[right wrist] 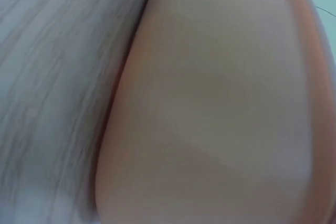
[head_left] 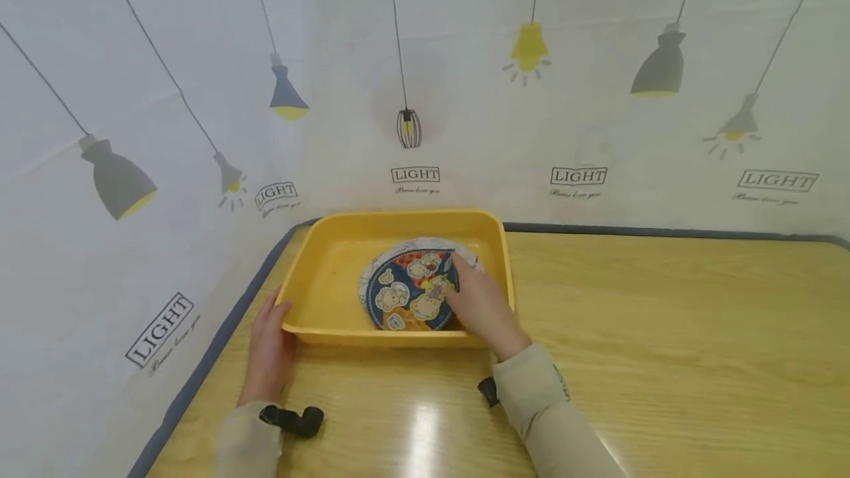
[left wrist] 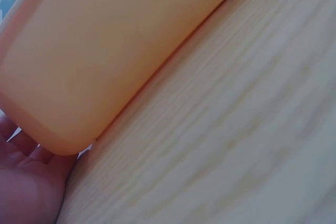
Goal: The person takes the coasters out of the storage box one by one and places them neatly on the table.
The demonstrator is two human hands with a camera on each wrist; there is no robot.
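A shallow yellow plastic tray [head_left: 325, 271] stands on the table. At its front left corner my left hand [head_left: 268, 341] holds the tray, thumb by the rim. The left wrist view shows the fingers [left wrist: 21, 142] of that hand around the outside of the corner. Inside the tray lies a round, flat cloth item [head_left: 392, 293], dark blue with cartoon bears and a pale patterned border; its exact kind cannot be told. My right hand [head_left: 488, 308] reaches over the front right rim and grips the right side of this cloth. The right wrist view shows only the tray's outer wall [right wrist: 210, 98].
The wood-grain table [head_left: 664, 330] extends to the right and in front of the tray. Behind and to the left rises a white curtain [head_left: 465, 116] printed with lamps. Black straps [head_left: 292, 419] sit at both wrists.
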